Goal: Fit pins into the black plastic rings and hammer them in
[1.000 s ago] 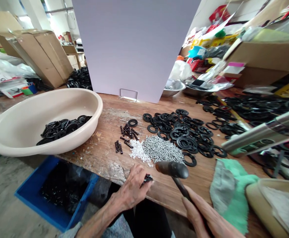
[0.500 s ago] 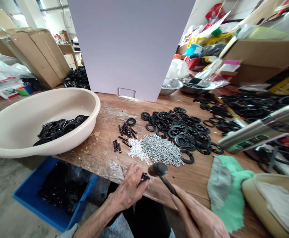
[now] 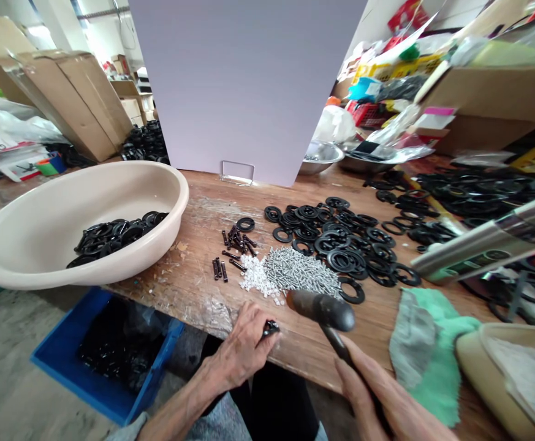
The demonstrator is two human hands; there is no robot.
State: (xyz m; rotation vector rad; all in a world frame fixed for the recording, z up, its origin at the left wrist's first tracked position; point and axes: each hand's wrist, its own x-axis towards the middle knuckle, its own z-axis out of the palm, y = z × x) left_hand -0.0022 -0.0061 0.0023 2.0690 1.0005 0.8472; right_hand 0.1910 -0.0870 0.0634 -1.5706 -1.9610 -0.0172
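My left hand [image 3: 244,349] rests at the table's front edge, pinching a small black part [image 3: 271,329], perhaps a bolt with a washer; the fingers hide most of it. My right hand [image 3: 387,404] grips the handle of a dark-headed mallet [image 3: 322,310], whose head hangs a little to the right of the black part, not touching it. Beyond the hands lie a heap of silver screws [image 3: 299,272], white plastic bits [image 3: 255,275], several black bolts [image 3: 233,248] and many black rubber rings [image 3: 336,245].
A beige plastic basin [image 3: 83,257] holding black rings stands at left on the wooden workbench [image 3: 203,300]. Below the edge sits a blue crate [image 3: 106,349] of black parts. A green cloth [image 3: 426,349] and a silver tube [image 3: 492,242] lie at right.
The mallet head has swung up and to the right, away from my left hand. The black part stays in my left hand.
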